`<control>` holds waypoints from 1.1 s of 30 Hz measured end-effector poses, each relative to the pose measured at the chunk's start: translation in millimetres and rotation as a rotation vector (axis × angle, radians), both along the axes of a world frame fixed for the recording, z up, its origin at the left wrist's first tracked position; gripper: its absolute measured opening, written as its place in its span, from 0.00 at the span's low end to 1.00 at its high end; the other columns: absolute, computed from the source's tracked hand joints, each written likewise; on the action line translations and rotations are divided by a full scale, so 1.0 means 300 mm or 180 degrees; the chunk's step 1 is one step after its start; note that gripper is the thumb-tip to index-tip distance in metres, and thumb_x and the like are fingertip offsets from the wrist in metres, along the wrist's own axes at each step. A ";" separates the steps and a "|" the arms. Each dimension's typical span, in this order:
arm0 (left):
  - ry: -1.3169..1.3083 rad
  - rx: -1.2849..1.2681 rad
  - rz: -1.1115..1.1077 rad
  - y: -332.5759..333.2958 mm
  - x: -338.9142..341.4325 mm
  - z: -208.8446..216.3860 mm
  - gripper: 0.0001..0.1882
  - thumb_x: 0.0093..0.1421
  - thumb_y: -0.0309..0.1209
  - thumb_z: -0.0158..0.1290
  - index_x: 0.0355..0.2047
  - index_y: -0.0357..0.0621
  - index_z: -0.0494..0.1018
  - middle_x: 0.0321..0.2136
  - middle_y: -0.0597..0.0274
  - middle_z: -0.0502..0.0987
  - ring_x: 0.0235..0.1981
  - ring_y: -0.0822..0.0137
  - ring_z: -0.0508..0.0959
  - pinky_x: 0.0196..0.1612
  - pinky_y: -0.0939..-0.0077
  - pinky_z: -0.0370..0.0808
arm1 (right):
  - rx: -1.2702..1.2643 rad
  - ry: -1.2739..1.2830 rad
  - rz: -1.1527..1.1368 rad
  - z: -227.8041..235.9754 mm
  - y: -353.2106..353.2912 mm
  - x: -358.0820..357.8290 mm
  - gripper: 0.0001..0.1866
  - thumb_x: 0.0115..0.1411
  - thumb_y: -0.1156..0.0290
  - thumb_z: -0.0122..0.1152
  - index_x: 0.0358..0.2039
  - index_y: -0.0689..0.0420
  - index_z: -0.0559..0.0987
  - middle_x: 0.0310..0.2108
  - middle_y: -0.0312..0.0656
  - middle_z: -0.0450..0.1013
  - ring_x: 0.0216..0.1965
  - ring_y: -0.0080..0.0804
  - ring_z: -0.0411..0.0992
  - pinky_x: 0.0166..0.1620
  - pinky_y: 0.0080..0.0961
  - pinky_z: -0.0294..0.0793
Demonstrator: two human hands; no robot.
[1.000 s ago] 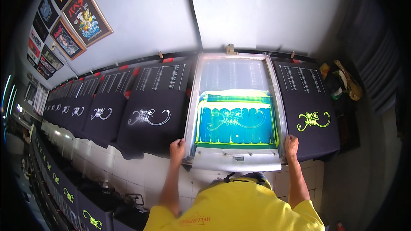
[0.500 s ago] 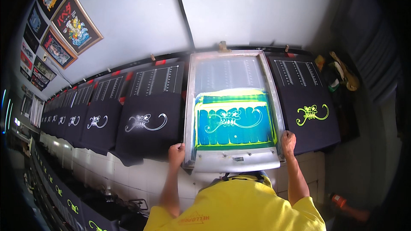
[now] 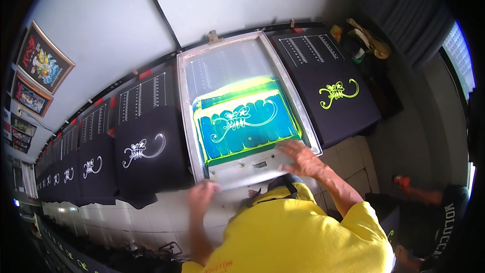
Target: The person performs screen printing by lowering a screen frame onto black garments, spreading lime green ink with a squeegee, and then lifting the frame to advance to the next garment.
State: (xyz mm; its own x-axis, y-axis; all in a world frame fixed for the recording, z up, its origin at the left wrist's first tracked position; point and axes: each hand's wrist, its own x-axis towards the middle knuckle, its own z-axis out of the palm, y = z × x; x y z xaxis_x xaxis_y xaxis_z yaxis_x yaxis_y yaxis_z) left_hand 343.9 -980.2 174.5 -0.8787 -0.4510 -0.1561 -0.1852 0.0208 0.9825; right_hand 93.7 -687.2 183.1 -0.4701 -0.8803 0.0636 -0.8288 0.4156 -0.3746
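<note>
A screen-printing frame [image 3: 190, 121] lies on the long printing table, with yellow-green ink smeared around a teal stencil area [image 3: 242, 121]. A swirling design with a star shows on the stencil. At its near end is a silver panel [image 3: 237, 171] with small bolts. My right hand [image 3: 300, 157] is over the right part of this panel, fingers stretched out and holding nothing visible. By the near left corner is my left hand [image 3: 203, 193], smeared by motion; I cannot tell whether it grips the panel's edge.
To the right lies a black shirt [image 3: 337, 93] with a yellow-green print. Several black shirts [image 3: 144, 154] with white prints line the table leftward. Bags [image 3: 369, 40] sit at the far right. Another person's hand [image 3: 401, 181] holds an orange-red object at lower right.
My view has turned, so the frame appears further left and tilted. My right hand has left the frame's right side for the near panel; my left hand has moved to the near left corner.
</note>
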 end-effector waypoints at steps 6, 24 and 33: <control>-0.0878 0.0883 -0.1277 0.207 -0.067 -0.194 0.19 0.73 0.40 0.41 0.47 0.40 0.76 0.35 0.62 0.80 0.30 0.79 0.75 0.31 0.82 0.72 | 0.0296 0.0777 0.1056 0.035 -0.088 0.066 0.30 0.51 0.62 0.65 0.56 0.53 0.73 0.49 0.42 0.73 0.52 0.43 0.71 0.57 0.40 0.71; -0.0789 0.1188 -0.0681 0.416 -0.223 -0.365 0.27 0.74 0.50 0.33 0.32 0.42 0.70 0.19 0.68 0.69 0.17 0.76 0.67 0.23 0.78 0.64 | -0.0244 0.0846 0.0309 0.128 -0.426 -0.333 0.16 0.47 0.69 0.71 0.35 0.53 0.74 0.30 0.44 0.75 0.33 0.44 0.76 0.38 0.40 0.76; -0.0424 0.1938 -0.0421 0.442 -0.205 -0.388 0.18 0.74 0.41 0.38 0.35 0.41 0.68 0.21 0.72 0.62 0.21 0.78 0.59 0.24 0.79 0.59 | 0.0015 0.0871 0.0325 0.102 -0.674 -0.561 0.14 0.50 0.67 0.65 0.39 0.54 0.77 0.33 0.47 0.78 0.38 0.49 0.77 0.42 0.43 0.76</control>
State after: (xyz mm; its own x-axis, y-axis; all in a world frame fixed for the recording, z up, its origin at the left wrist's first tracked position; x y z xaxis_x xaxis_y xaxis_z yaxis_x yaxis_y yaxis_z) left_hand 282.4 -847.7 58.2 -0.8764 -0.1360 -0.4620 -0.3407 -0.5030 0.7943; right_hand -74.6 -889.3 213.7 -0.3451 -0.9227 0.1716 -0.9364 0.3262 -0.1295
